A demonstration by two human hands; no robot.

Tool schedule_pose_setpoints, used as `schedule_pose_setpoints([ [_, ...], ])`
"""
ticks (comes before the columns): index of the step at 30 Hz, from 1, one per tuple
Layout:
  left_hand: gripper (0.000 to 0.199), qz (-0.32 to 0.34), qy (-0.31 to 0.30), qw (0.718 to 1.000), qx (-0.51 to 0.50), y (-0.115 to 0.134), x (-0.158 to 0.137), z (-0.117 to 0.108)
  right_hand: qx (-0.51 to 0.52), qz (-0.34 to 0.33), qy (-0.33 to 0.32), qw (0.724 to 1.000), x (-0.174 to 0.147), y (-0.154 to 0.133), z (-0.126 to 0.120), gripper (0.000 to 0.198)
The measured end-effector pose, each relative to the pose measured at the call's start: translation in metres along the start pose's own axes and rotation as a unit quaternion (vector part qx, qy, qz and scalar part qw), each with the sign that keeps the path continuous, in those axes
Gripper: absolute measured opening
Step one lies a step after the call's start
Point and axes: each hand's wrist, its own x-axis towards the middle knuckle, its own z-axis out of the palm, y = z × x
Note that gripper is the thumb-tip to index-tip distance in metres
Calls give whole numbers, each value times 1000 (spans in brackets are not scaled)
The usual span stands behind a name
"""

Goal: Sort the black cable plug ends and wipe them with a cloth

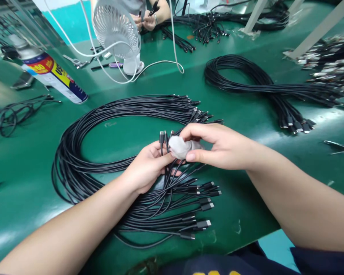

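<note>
Several black USB cables stand with their plugs up between the fingers of my left hand, which is closed around them. My right hand pinches a crumpled whitish cloth beside those plugs. Whether the cloth touches a plug I cannot tell. Beneath both hands a large looped bundle of black cables lies on the green table, its plug ends fanned out to the right. My fingers and the cloth partly hide the held cables.
A white fan with a trailing cord and a spray can stand behind the bundle. Another cable bundle lies back right, near tweezers. Across the table a person's hands hold dark cable ends. Table legs or posts rise at right.
</note>
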Motion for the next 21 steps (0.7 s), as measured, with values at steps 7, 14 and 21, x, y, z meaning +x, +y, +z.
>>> schedule_pose_setpoints([
  [7,24,-13,-8,1000,-23,0,0,-1,-36,18,3,999,3,9,-1,18],
  [14,28,-1,-2,1000,-10,1,0,1,-131,129,97,978,3,15,1,41],
  [21,29,-9,26,1000,-3,2,-1,4,-52,55,0,997,6,12,4,16],
])
